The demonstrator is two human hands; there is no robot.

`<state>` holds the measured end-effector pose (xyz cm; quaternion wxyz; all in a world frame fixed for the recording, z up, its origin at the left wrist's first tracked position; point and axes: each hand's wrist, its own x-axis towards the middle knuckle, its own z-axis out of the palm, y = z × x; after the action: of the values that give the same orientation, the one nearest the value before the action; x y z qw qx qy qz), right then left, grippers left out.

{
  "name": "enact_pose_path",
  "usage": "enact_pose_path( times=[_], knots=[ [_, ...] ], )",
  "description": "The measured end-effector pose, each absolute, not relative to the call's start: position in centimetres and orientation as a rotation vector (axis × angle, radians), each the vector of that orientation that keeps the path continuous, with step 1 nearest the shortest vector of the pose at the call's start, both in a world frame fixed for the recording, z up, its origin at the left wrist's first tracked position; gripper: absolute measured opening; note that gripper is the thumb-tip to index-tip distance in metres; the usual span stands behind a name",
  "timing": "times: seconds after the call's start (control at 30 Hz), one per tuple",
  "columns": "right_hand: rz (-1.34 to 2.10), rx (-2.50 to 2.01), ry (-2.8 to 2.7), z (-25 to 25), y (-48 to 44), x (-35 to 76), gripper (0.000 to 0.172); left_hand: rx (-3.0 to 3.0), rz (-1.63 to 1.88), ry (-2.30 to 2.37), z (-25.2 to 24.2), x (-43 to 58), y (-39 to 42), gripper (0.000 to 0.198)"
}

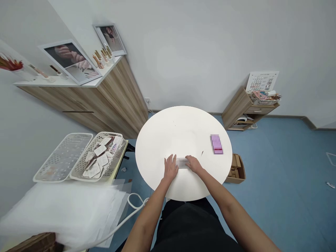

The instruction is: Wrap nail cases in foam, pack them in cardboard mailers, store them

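Observation:
A small clear, flat rectangular piece (181,163) lies on the round white table (157,136), near its front edge. My left hand (170,167) rests at its left end with the fingers spread on the tabletop. At the right end, my right hand (193,163) has its fingers curled onto the piece, holding that end. Further right on the table is a purple item (216,144), pixelated in the view. A small dark mark (202,153) shows on the table between the right hand and the purple item.
Left of the table stand white baskets (76,171) with cards, beside translucent sheets (60,206) and a white cable (126,219). A cardboard box (236,180) sits on the floor at right. Behind are a wooden cabinet (118,101) and a small shelf unit (236,105).

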<state>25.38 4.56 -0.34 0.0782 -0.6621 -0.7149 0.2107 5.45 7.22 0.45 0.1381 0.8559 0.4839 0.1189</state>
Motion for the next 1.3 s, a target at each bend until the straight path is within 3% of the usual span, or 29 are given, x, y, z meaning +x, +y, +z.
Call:
enact_pose_path(
  times=[0.2,0.33,0.5,0.6,0.67,0.83,1.03,1.17,1.3],
  knots=[
    [0.508,-2.009,-2.160,-1.8,6.0,25.9,0.034,2.726,0.174,1.023,-0.3,5.8,5.3,0.068],
    [0.453,-2.090,-2.094,-2.3,5.6,25.7,0.038,2.676,0.085,1.101,-2.0,6.1,4.3,0.067],
    [0.199,-2.321,-1.603,-3.9,2.9,25.9,0.053,2.675,0.120,1.147,-2.5,6.4,3.8,0.071],
    [0.016,-2.311,-1.326,-5.0,1.0,25.9,0.047,2.689,0.131,1.176,-2.7,6.6,3.7,0.072],
    [0.093,-2.363,-1.232,-5.1,0.3,25.6,0.040,2.687,0.089,1.196,-2.9,6.8,3.6,0.072],
    [0.735,-2.692,-1.009,-2.8,0.7,24.9,0.036,2.625,-0.062,1.212,-3.2,7.0,3.4,0.073],
    [0.825,-2.287,-0.854,-1.1,1.7,23.5,0.017,2.494,-0.114,1.197,-2.3,7.4,2.4,0.078],
    [0.790,-1.967,-1.036,-1.6,0.8,21.2,0.021,2.358,-0.129,1.200,-1.6,7.7,2.8,0.084],
    [0.766,-1.922,-1.341,-2.3,-0.5,19.8,0.038,2.244,0.005,1.122,-2.1,6.8,3.6,0.083]
  ],
)
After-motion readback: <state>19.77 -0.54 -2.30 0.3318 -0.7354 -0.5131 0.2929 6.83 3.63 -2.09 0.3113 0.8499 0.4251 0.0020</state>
